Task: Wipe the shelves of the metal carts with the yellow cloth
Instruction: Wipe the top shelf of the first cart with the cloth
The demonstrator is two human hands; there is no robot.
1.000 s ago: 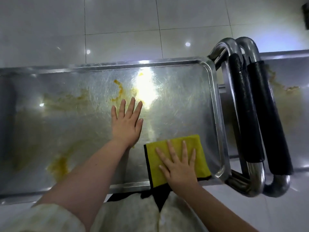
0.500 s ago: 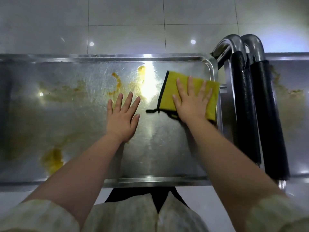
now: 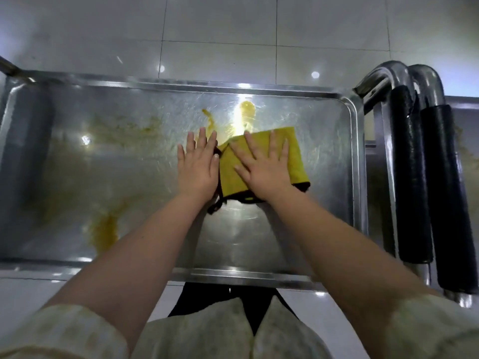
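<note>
1. Yellow cloth – lies flat on the top shelf of the metal cart, in the middle-right part, nearer the far rim than the near one. It has a black edge, w/ a black loop trailing off its near-left corner.
2. Right hand – palm down on the cloth, fingers straight and spread wide. It presses the cloth and grips nothing.
3. Left hand – palm down on bare steel just left of the cloth, fingers straight and close together. Its thumb side touches the cloth's left edge.
4. Yellow-brown stains on the shelf:
   - a blob and a curved streak just beyond the fingertips of both hands, near the far rim
   - a faint wide smear across the left half
   - a thick patch near the front-left, well apart from the cloth.
5. The steel to the right of the cloth and toward the near rim looks shiny, w/ no marks that I can make out.
6. At the right end of the shelf stand two chrome tube handles side by side, each w/ a black grip.
7. Beyond the handles is part of a second cart's shelf, w/ a brownish smear on it; most of it is out of frame.
8. Pale sleeves cover the upper arms; the forearms are bare. The floor is of light glossy tile.
</note>
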